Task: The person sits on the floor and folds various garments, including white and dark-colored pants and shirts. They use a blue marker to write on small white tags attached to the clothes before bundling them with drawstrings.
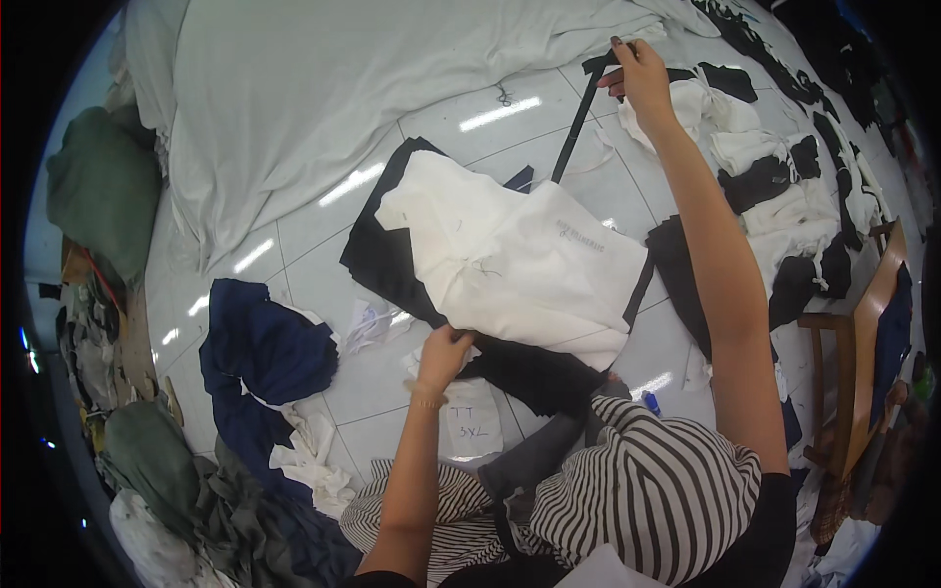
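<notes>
My left hand (443, 355) is pinching the near edge of the white cloth piece (515, 260); my right hand (642, 73) is gripping the black strip (578, 122) far out; I think pulling gently keeps it straight.

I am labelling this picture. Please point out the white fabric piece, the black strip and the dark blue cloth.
white fabric piece (510, 260), head view, middle of its flat face
black strip (576, 122), head view, mid-length, below the right hand (642, 73)
dark blue cloth (260, 348), head view, centre of the heap
</notes>
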The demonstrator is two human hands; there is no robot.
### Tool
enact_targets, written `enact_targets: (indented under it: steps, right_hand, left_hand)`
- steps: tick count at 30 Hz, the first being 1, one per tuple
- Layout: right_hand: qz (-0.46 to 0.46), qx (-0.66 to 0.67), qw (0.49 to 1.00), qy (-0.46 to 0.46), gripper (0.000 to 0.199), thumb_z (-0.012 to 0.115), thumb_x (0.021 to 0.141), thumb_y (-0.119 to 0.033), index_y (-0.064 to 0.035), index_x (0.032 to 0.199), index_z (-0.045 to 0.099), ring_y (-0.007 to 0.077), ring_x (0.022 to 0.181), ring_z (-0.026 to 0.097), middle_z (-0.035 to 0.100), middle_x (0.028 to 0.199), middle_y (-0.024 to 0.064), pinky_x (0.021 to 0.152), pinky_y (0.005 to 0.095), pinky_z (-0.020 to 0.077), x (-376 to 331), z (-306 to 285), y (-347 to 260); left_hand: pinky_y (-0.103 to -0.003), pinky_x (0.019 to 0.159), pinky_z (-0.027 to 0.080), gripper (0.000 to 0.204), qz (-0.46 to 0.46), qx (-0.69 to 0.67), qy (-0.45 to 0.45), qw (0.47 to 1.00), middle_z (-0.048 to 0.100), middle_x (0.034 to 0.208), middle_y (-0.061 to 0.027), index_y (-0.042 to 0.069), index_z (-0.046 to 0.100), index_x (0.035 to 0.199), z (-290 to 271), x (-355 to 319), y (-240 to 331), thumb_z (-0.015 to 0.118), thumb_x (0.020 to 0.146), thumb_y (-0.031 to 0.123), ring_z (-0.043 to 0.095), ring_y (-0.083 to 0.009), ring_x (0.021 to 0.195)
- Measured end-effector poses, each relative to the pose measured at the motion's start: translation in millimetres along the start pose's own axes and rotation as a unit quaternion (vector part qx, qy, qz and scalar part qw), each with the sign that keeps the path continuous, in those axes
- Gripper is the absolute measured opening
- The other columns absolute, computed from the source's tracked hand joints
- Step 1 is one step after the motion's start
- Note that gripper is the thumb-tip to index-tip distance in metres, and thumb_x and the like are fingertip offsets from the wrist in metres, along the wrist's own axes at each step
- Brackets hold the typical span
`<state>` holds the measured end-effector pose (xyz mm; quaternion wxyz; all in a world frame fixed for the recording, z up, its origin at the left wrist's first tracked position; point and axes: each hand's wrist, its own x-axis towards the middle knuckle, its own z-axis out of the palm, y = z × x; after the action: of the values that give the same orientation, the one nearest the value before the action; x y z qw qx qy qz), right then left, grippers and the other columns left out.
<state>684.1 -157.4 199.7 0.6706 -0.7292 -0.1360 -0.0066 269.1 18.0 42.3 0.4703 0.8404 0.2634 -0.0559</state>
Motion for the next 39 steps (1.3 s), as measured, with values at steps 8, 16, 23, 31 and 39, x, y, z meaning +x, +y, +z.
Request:
enact_targets:
  steps: [8, 16, 23, 31, 39]
  right_hand:
    - [0.006, 0.110, 0.991, -0.078, 0.027, 0.061, 0.095, -0.028, -0.0014, 0.096, 0.056, 0.0202, 0.070, 0.068, 0.060, 0.087, 0.0061, 0.061, 0.0277, 0.0511, 0, 12, 4]
    - [-0.002, 0.103, 0.992, -0.075, 0.027, 0.052, 0.099, -0.030, -0.0029, 0.102, 0.052, 0.0187, 0.058, 0.065, 0.062, 0.077, 0.0100, 0.051, 0.0302, 0.0538, -9, 17, -18]
    - [-0.067, -0.030, 0.985, -0.154, 0.023, 0.056, 0.097, -0.025, -0.0024, 0.092, 0.059, 0.0126, 0.061, 0.060, 0.061, 0.076, 0.0069, 0.050, 0.0251, 0.0459, -40, 18, -62]
    - [-0.294, -0.045, 0.859, -0.417, 0.023, 0.067, 0.087, -0.025, -0.0032, 0.091, 0.063, 0.0204, 0.085, 0.058, 0.059, 0.093, 0.0052, 0.079, 0.0328, 0.0469, -139, 81, -119]
    - [-0.063, 0.096, 0.866, -0.486, 0.039, 0.057, 0.093, -0.018, -0.0092, 0.130, 0.054, 0.0141, 0.115, 0.050, 0.059, 0.124, 0.0015, 0.094, 0.0314, 0.0416, -146, 65, -93]
  left_hand:
    - [-0.029, 0.059, 0.048, 0.035, -0.144, 0.104, -0.128, 0.976, 0.067, 0.062, -0.0109, 0.001, 0.075, 0.093, -112, -90, 29, 0.074, 0.081, 0.034, 0.063, -0.0174, 0.054]
    - [-0.032, 0.056, 0.044, 0.027, -0.104, 0.244, 0.016, 0.964, 0.064, 0.064, -0.0113, 0.001, 0.073, 0.088, -184, -154, 33, 0.076, 0.078, 0.026, 0.060, -0.0176, 0.057]
    - [-0.027, 0.073, 0.041, 0.012, -0.068, 0.097, 0.032, 0.992, 0.062, 0.087, -0.0048, 0.001, 0.066, 0.086, -204, -170, 79, 0.063, 0.087, 0.012, 0.053, -0.0135, 0.079]
    - [-0.023, 0.068, 0.039, 0.012, 0.250, -0.227, 0.058, 0.939, 0.038, 0.148, -0.0158, -0.001, 0.058, 0.082, -130, -69, 148, 0.056, 0.091, 0.006, 0.047, -0.0061, 0.076]
    - [-0.019, 0.070, 0.043, 0.018, 0.184, -0.325, -0.026, 0.927, 0.059, 0.091, 0.0018, 0.003, 0.056, 0.092, -103, -31, 182, 0.052, 0.101, 0.017, 0.051, -0.0036, 0.078]
